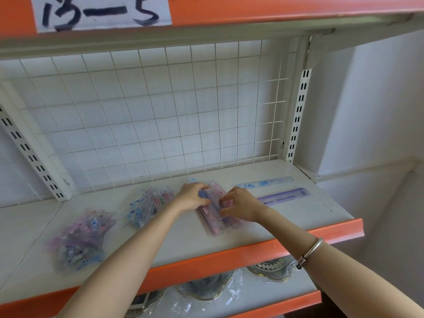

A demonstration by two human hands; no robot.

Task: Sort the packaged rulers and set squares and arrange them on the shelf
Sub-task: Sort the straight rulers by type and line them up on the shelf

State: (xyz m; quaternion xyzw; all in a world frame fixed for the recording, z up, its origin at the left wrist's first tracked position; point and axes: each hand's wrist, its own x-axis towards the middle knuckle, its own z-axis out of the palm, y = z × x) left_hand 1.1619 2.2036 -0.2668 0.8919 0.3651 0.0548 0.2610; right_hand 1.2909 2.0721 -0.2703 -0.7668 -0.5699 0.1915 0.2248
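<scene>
On white metal shelf with orange front lip (pixel 183 237), mid-board: stack of pink and purple plastic-sleeved rulers (pixel 215 226).
Gripped by left hand (pixel 191 198) and right hand (pixel 241 206), fingers curled round it.

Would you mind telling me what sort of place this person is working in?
Likely a shop or stockroom: an orange-edged metal shelf, a handwritten label reading 13-5, and packaged rulers laid out.

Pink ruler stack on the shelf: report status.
Left hand, right hand both grip pink plastic-wrapped ruler stack. Purple ruler lies beside it, right. Nothing blocking.
</scene>
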